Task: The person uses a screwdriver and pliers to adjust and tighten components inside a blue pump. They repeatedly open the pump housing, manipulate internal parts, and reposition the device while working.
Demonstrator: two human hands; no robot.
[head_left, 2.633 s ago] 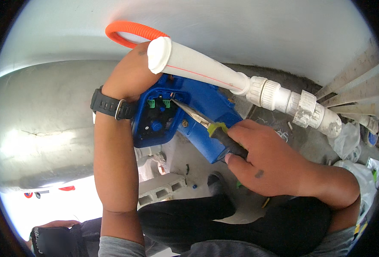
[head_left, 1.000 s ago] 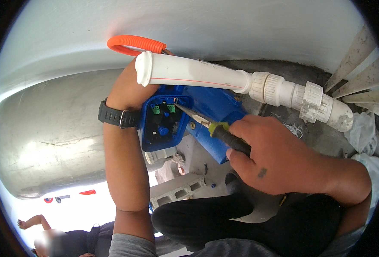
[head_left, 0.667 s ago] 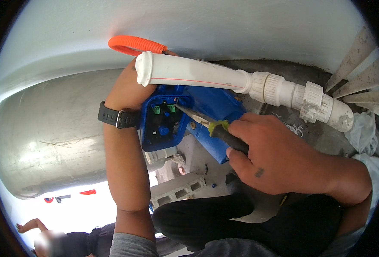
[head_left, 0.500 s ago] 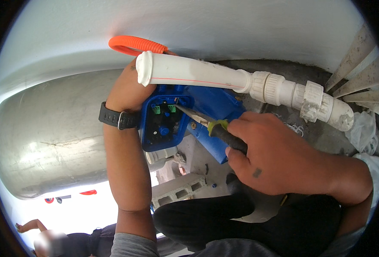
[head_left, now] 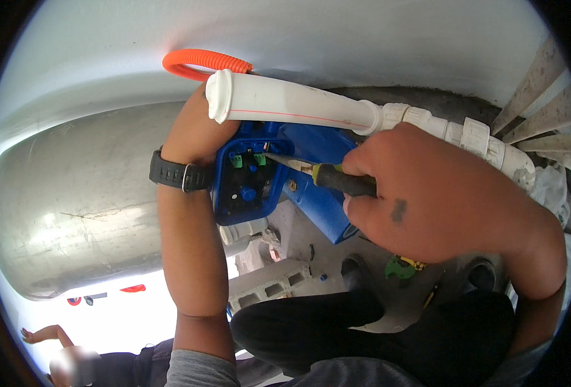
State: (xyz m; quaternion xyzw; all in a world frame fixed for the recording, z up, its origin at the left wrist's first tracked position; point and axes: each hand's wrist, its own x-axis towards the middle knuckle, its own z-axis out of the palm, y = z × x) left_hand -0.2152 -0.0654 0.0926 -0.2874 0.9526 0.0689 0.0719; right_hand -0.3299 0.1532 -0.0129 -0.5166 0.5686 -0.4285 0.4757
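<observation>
My right hand (head_left: 421, 193) is wrapped around the dark and yellow-green handles of long-nose pliers (head_left: 327, 177). Their narrow tip reaches the upper right inside of an open blue electrical box (head_left: 215, 209), beside two green terminal blocks (head_left: 259, 158). A blue knob-like part (head_left: 247, 193) and other small parts sit inside the box. My left hand (head_left: 215, 132) reaches up past the box's left side, a black watch (head_left: 172, 175) on its wrist. The white pipe (head_left: 292, 105) hides its fingers. Right of the box is a blue housing (head_left: 324, 206).
A large metal tank (head_left: 72, 200) lies at left. An orange corrugated conduit (head_left: 201, 59) loops behind the pipe. Hollow concrete block (head_left: 269, 287) and a green-and-yellow tool (head_left: 401, 266) lie on the floor. Pale slats (head_left: 534, 97) lean at right. Another person (head_left: 98, 367) is at lower left.
My right hand has risen and the pliers have swung flatter, their tip staying at the box's upper right. The green-and-yellow tool on the floor has come into view. My left arm is nearly unmoved.
</observation>
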